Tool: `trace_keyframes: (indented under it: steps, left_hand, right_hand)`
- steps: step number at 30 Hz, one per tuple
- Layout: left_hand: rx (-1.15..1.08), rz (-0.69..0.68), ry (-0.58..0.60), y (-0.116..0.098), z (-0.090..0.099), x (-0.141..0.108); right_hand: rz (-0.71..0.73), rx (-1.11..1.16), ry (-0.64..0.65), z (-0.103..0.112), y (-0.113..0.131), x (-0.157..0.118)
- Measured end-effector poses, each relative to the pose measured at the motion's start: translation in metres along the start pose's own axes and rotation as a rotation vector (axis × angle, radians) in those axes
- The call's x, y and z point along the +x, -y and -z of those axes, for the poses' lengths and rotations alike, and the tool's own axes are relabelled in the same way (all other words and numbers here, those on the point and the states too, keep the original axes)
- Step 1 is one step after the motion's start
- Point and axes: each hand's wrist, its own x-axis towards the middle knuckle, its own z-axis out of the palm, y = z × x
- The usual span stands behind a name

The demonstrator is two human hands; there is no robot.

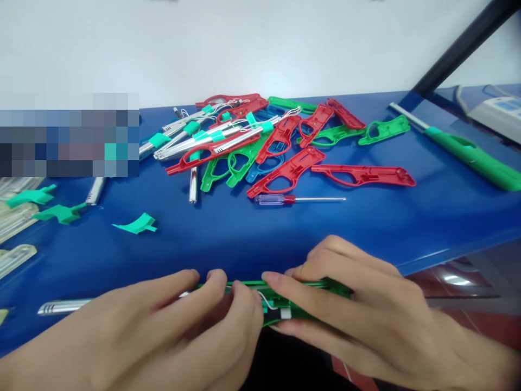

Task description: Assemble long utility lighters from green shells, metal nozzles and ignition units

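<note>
Between my two hands, low in the view, lies a green lighter housing half point(280, 301) with its inside facing up. A thin white wire and a small black and white part show in it. My left hand point(195, 320) is closed on its left part, its fingers bent over the edge. From under that hand a silver lighter tube point(65, 307) sticks out to the left. My right hand point(350, 304) pinches the right part of the housing between thumb and fingers. Much of the housing is hidden beneath both hands.
Red housing halves point(288, 168), with green and blue ones, lie heaped on the blue table point(195, 239) beside silver tubes point(220, 133). A screwdriver point(301, 200) lies before them. An assembled green lighter point(472, 155) is at right. Teal pieces point(138, 223) lie at left.
</note>
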Motion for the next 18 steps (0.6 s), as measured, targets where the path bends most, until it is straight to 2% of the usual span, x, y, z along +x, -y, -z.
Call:
trace_keyframes:
  steps: [4,7,11,13,18]
  left_hand:
    - [0.059,-0.083,-0.004,0.003,-0.001,0.005]
    - [0.051,-0.074,-0.031,0.003,-0.004,0.009]
    - [0.067,0.004,-0.067,0.001,-0.005,0.014]
    - [0.057,-0.013,-0.077,0.002,-0.002,0.015]
    - [0.039,0.011,-0.11,0.009,0.003,0.016]
  right_hand:
    - [-0.029,0.017,0.014,-0.001,0.0,0.0]
    - [-0.016,0.005,0.013,-0.001,-0.001,-0.001]
    - [0.02,-0.019,0.0,-0.002,-0.004,-0.001]
    - [0.037,-0.011,-0.019,-0.002,-0.006,0.0]
    - [-0.011,0.003,-0.041,-0.004,-0.005,0.002]
